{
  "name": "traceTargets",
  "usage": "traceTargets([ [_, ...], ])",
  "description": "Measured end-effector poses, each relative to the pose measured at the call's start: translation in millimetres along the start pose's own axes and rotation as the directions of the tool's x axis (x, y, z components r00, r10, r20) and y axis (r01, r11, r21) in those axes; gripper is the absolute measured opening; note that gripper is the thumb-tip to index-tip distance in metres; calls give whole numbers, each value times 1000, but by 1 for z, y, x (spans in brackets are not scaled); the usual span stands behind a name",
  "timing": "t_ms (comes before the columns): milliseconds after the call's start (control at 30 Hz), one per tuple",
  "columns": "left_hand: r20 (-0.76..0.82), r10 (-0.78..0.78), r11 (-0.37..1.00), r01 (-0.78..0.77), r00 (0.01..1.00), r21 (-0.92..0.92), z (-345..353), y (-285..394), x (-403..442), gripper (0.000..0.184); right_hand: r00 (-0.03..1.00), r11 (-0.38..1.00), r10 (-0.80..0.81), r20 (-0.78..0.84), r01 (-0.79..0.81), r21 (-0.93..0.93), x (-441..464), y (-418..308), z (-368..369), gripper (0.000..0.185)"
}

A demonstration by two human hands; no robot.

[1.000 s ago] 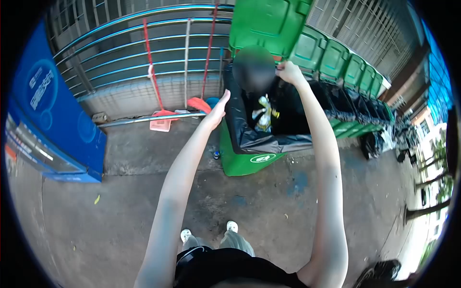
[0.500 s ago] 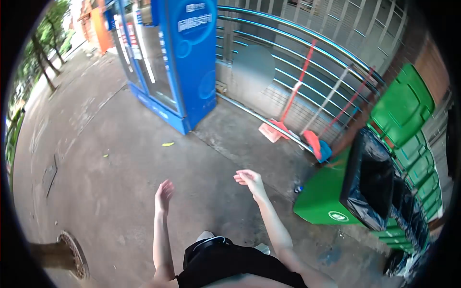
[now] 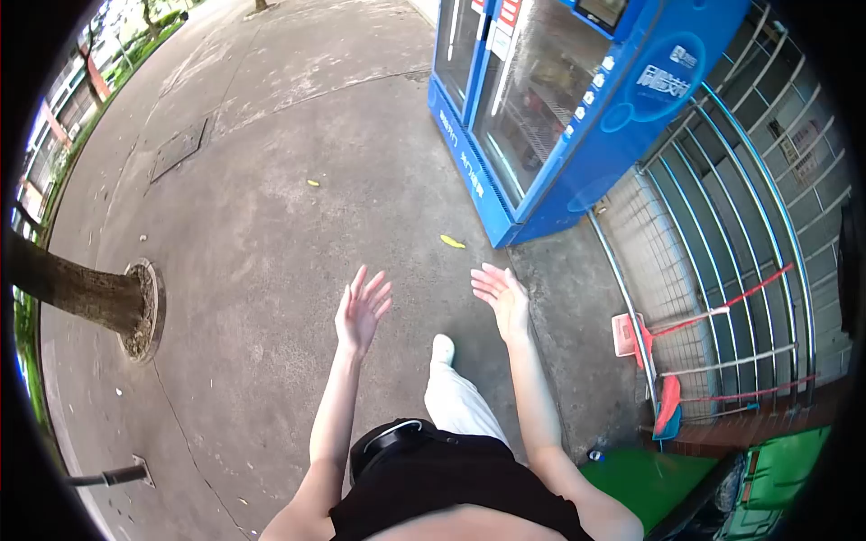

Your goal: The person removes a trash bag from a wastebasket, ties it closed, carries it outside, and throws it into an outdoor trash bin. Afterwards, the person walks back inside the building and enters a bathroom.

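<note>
Both my hands are held out in front of my body above the pavement (image 3: 244,298). My left hand (image 3: 363,311) is open, its fingers spread and nothing in it. My right hand (image 3: 503,299) is open too, palm turned inward with the fingers apart, and it holds nothing. Neither hand touches anything. A yellow leaf (image 3: 452,242) lies on the ground just beyond my right hand. Below my hands one leg in white trousers (image 3: 465,406) steps forward, with a pale shoe (image 3: 442,348) on the foot.
A blue glass-door vending cabinet (image 3: 577,117) stands ahead to the right. Beside it runs a metal railing (image 3: 722,216) with a red dustpan (image 3: 642,338) and long-handled cleaning tools. Green bins (image 3: 785,469) are at lower right. A tree trunk (image 3: 81,288) and a metal post (image 3: 108,477) stand left.
My view has swung left and I have moved forward. The cabinet now sits further right and the bins lie at the lower right edge. My right hand's fingers have spread apart.
</note>
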State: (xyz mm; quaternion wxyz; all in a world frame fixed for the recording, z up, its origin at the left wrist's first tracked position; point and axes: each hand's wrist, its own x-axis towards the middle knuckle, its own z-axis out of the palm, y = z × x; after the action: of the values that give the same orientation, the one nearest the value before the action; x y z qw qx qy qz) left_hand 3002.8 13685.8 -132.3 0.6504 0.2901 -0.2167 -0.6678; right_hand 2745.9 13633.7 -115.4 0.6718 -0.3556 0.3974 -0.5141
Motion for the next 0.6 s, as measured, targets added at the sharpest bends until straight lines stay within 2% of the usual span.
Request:
traceTargets([
  [100, 22, 43, 996, -41, 999, -76, -11, 17, 114, 61, 991, 963, 11, 133, -47, 266, 117, 2, 9, 56],
  [167, 14, 84, 981, -80, 996, -175, -21, 26, 174, 63, 983, 954, 53, 175, -101, 281, 198, -3, 15, 58],
  [233, -26, 130, 973, -132, 991, -191, -31, 55, 229, 64, 974, 923, 68, 215, -142, 356, 281, -11, 38, 63],
  [333, -89, 199, 949, -214, 976, -232, -49, 110, 292, 66, 938, 905, 99, 331, -223, 362, 381, -29, 91, 63],
  [400, -199, 261, 923, -305, 944, -236, -71, 141, 331, 68, 908, 903, 96, 408, -252, 349, 457, -37, 128, 63],
  [500, -293, 317, 892, -388, 902, -230, -115, 177, 407, 69, 841, 883, 208, 499, -380, 274, 565, -24, 172, 65],
  [600, -318, 301, 883, -389, 899, -262, -148, 189, 516, 70, 836, 890, 223, 501, -384, 245, 674, -16, 196, 65],
])
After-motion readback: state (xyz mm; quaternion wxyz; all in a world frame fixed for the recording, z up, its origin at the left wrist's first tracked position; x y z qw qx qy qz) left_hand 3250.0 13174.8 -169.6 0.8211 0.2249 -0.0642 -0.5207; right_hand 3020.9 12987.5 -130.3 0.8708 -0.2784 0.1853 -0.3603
